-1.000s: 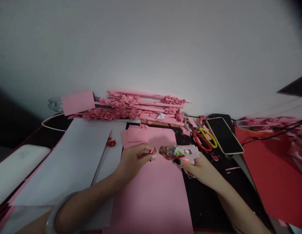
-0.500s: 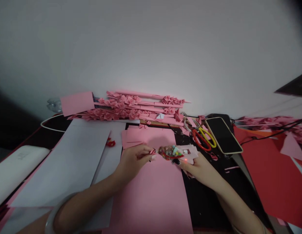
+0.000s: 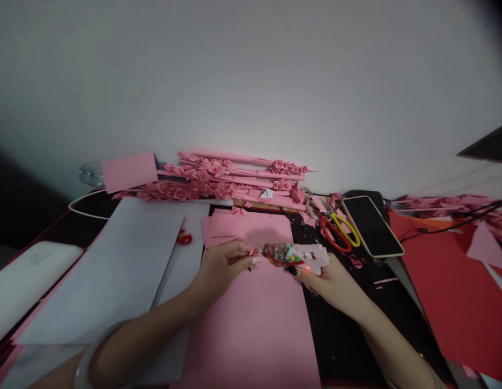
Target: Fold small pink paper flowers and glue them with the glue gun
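My left hand (image 3: 224, 273) pinches a small pink folded-paper piece (image 3: 254, 252) between thumb and fingertips, above the pink sheets. In my right hand (image 3: 335, 278) is a pale pink glue gun (image 3: 315, 256) with a red light glowing on its side. Its front (image 3: 281, 253) is crusted with brown, red, yellow and turquoise bits, and its tip points left, close to the paper piece. Whether tip and paper touch is too small to tell. Large pink paper (image 3: 254, 329) lies beneath both hands.
Pink paper flowers (image 3: 210, 189) and rolled sticks line the wall. Scissors with red and yellow handles (image 3: 335, 240) lie beside a phone (image 3: 372, 224). White sheets (image 3: 108, 270) and a white box-like device (image 3: 35, 286) are left; red paper (image 3: 457, 297) and a black cable (image 3: 445, 221) are right.
Almost nothing differs. The glue gun in my right hand has turned or shifted very slightly; my left hand keeps its pinch on the paper piece.
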Available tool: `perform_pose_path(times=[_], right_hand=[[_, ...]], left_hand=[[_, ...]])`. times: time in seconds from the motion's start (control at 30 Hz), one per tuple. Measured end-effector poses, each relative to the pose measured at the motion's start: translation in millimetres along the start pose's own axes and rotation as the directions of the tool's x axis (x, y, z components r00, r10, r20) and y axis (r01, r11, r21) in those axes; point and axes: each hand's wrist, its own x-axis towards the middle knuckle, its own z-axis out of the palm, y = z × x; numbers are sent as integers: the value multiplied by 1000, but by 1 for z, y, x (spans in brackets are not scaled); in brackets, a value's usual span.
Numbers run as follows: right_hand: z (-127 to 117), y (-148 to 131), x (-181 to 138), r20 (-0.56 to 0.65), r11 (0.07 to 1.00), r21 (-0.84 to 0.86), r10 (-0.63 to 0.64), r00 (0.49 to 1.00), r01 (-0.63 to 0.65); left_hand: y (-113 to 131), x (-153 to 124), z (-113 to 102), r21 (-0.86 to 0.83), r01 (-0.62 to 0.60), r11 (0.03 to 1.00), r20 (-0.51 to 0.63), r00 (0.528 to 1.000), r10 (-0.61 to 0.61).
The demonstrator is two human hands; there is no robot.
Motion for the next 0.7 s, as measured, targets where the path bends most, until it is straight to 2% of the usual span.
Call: perform_pose_path(times=[0.23,0.47,0.6,0.7], right_hand=[[-1,0,0,-55,994,-106,-39,998,33],[-8,-1,0,-269,939,-343,-94,959,-4],[-10,-4,1,-207,910,-413,-140,968,43],[-7,0,3,-156,882,-469,-123,980,36]], left_hand=[[-3,2,-2,-37,4,999,23,1000,-3],[-3,4,-2,-89,33,995,15,999,-32],[0,4,-2,-121,40,992,-11,999,-41],[-1,4,-4,-159,30,987,-39,999,-37]])
